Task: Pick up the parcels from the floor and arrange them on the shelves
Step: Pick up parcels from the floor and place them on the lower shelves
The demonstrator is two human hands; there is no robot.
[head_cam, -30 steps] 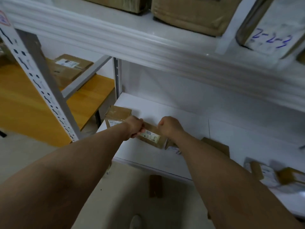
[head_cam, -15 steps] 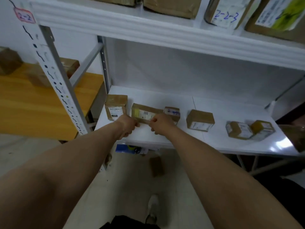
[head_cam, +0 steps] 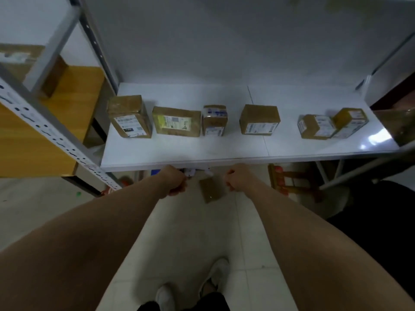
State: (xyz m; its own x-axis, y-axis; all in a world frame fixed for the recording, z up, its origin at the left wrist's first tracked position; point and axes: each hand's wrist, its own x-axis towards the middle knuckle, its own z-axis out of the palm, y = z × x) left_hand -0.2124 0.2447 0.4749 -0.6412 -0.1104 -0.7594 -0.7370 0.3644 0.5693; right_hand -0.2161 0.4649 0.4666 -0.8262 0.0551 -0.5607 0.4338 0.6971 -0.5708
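Several brown taped parcels stand in a row on the white lower shelf (head_cam: 224, 151). The yellow-labelled parcel (head_cam: 176, 121) sits second from the left, between a taller parcel (head_cam: 128, 116) and a small one (head_cam: 214, 120). Another small brown parcel (head_cam: 211, 190) lies on the tiled floor just in front of the shelf edge. My left hand (head_cam: 174, 181) and my right hand (head_cam: 237, 179) hover on either side of that floor parcel, below the shelf edge, fingers curled with nothing in them.
A perforated grey shelf upright (head_cam: 51, 135) slants across the left. A wooden table (head_cam: 42, 140) stands behind it. A small wooden stool (head_cam: 292, 180) sits under the shelf on the right. More parcels (head_cam: 259, 119) (head_cam: 332, 126) fill the shelf's right half. My shoes (head_cam: 215, 274) show below.
Both hands let go of the yellow-labelled parcel, which now rests on the shelf, and drew back below the shelf edge. The view tilted down toward the floor.
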